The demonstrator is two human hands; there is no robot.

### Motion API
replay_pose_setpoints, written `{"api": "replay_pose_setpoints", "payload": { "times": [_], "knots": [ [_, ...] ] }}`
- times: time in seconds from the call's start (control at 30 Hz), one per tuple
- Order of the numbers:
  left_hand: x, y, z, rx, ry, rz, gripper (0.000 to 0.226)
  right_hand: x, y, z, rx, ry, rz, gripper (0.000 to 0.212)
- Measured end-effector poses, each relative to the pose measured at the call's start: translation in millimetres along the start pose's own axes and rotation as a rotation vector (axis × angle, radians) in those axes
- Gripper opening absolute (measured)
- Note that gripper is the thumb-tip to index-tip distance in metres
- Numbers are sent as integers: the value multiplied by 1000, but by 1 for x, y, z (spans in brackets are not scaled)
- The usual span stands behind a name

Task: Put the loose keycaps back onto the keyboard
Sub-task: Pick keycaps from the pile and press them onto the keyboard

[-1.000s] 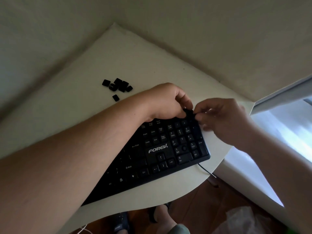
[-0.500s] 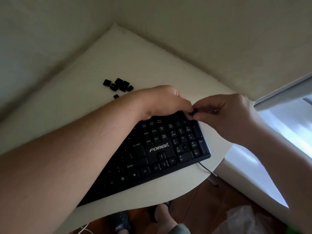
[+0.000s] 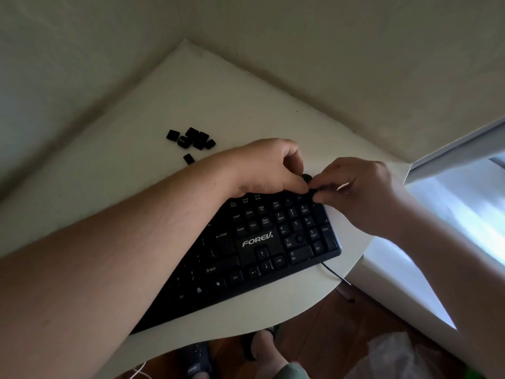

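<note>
Bench (image 3: 153, 99) carried black keyboard (image 3: 273, 250) near front edge. Left hand (image 3: 262, 168) curled over keyboard's far right corner, fingertips pinching small dark keycap (image 3: 307, 178) there. Right hand (image 3: 358, 192) met it from other side, fingers curled, pinching same keycap. Loose keycaps (image 3: 191, 142) clustered on bench, well apart, behind left forearm.

The keyboard (image 3: 273, 250) is lying across the middle of the counter (image 3: 131, 187). The loose keycaps (image 3: 191, 142) are sitting at upper left of it. Both hands, left (image 3: 262, 168) and right (image 3: 358, 190), are meeting over its upper right corner.
</note>
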State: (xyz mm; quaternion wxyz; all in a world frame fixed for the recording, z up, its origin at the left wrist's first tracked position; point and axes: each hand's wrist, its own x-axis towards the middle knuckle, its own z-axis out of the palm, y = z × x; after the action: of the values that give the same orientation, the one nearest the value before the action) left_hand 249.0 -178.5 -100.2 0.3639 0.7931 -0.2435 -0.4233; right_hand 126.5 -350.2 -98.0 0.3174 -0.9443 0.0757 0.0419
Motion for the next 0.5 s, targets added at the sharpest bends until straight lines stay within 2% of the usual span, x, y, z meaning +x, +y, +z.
{"api": "replay_pose_setpoints", "payload": {
  "times": [0.27,0.5],
  "knots": [
    [1,0,6,0,49,17,26,5,-5,-2,42,-24,137,36],
    [3,2,8,-9,59,13,29,6,-6,-4,42,-64,187,30]
  ]
}}
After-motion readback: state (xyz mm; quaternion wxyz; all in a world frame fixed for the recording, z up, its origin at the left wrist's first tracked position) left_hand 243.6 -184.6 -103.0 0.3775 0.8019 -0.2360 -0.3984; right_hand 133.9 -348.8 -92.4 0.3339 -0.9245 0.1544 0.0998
